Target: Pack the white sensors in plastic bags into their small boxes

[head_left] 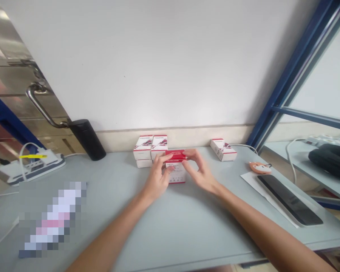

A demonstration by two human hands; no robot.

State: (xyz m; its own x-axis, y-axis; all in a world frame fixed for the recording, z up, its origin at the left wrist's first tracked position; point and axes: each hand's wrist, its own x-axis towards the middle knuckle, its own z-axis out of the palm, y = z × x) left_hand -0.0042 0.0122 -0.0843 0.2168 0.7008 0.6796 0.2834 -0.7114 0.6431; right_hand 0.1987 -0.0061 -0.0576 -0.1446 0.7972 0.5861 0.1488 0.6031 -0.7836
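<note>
A small red and white carton [177, 175] stands upright on the table in front of me, its red top flap raised or just folded over; which of these I cannot tell. My left hand [160, 175] grips its left side, thumb on the front face and fingers at the top edge. At the upper right corner, my right hand [200, 172] pinches the red top [176, 153] between thumb and fingers. Just behind and to the left, similar cartons [143, 147] are stacked in two columns. One more carton [223, 150] lies by the wall at the right.
At the left are a black cylinder [87, 139], a white power strip [34, 166] with cables and a pixelated item [53, 219]. On the right lie an orange and white object [260, 167], a paper sheet [268, 196] and a dark-screened device [290, 200]. A wall [170, 75] bounds the back.
</note>
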